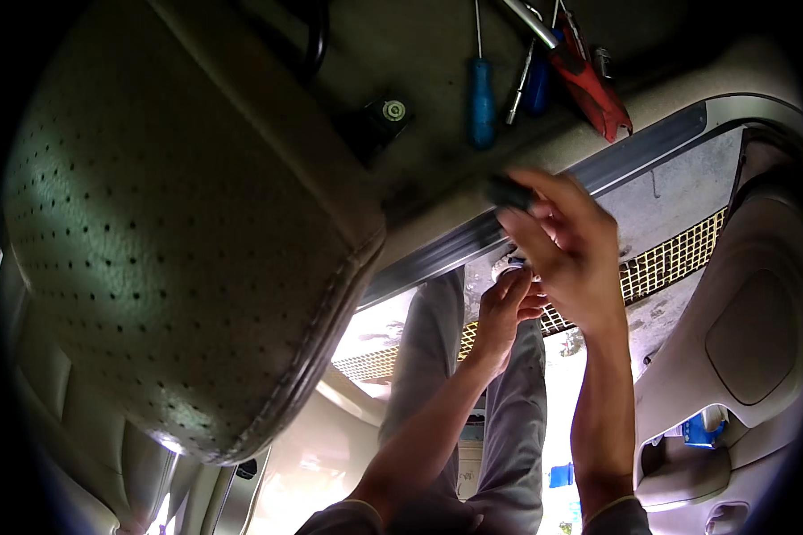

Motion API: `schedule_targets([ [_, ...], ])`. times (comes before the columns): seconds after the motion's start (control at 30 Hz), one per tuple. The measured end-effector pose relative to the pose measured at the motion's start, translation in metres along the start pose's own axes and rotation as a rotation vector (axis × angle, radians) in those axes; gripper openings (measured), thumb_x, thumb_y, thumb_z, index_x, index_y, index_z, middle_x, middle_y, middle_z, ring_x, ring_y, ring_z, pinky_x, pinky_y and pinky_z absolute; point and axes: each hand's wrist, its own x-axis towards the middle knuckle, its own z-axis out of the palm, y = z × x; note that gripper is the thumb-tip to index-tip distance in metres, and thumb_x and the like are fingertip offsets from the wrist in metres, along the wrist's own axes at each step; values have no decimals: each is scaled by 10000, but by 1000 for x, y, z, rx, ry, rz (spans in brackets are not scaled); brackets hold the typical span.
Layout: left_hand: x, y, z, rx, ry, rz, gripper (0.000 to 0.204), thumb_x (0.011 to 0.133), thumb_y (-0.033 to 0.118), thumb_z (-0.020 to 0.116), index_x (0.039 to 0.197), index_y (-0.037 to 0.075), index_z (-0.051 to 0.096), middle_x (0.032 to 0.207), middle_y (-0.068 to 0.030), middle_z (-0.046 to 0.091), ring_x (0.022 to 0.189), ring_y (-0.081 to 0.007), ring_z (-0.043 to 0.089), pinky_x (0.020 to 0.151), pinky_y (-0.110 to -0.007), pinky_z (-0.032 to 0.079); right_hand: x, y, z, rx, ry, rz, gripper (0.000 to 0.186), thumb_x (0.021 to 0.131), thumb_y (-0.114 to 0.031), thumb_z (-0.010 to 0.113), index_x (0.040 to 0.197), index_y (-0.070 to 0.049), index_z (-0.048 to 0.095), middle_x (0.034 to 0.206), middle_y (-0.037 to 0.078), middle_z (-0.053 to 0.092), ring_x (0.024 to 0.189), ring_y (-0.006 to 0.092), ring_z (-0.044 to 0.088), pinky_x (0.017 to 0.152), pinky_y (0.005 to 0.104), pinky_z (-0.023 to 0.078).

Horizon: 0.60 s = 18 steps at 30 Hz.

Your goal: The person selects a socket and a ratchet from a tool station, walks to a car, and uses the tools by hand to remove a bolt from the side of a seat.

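Observation:
My right hand (573,254) is raised over the door sill, fingers curled round a small dark, blurred thing (511,192) whose kind I cannot make out. Just below and to its left, my left hand (506,312) is closed, fingertips pinched together. At those fingertips shows part of a small pale, rounded thing (507,265); the fingers hide most of it. Both hands are above my grey trouser legs (509,401), beside the metal sill strip (616,152).
A perforated leather car seat (178,241) fills the left. On the car floor beyond the sill lie a blue-handled screwdriver (482,102), red-handled pliers (591,94) and other tools. The open door's panel (732,321) stands at right. Outside, yellow grating (678,259) crosses the ground.

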Motion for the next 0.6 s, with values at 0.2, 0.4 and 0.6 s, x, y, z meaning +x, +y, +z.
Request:
schedule_targets([
  [0.2, -1, 2, -6, 59, 32, -22, 381, 982, 414, 552, 1147, 79, 631, 947, -36, 689, 822, -108, 637, 769, -274, 494, 90, 11, 51, -629, -108, -349, 232, 811, -82, 687, 1019, 14, 650, 922, 201, 626, 797, 387, 658, 697, 443, 547],
  [0.4, -9, 12, 1, 89, 6, 11, 361, 974, 365, 552, 1173, 72, 621, 954, -32, 691, 837, -111, 645, 803, -293, 494, 119, 14, 72, -770, -243, -286, 153, 795, -69, 663, 907, 28, 624, 922, 244, 614, 827, 443, 645, 713, 484, 542],
  [0.6, -7, 12, 1, 89, -2, -2, 369, 975, 348, 540, 1201, 65, 607, 987, -38, 695, 879, -124, 656, 834, -312, 496, 121, 23, 76, -694, -215, -269, 161, 794, -65, 657, 914, 36, 619, 925, 235, 597, 823, 444, 645, 717, 484, 543],
])
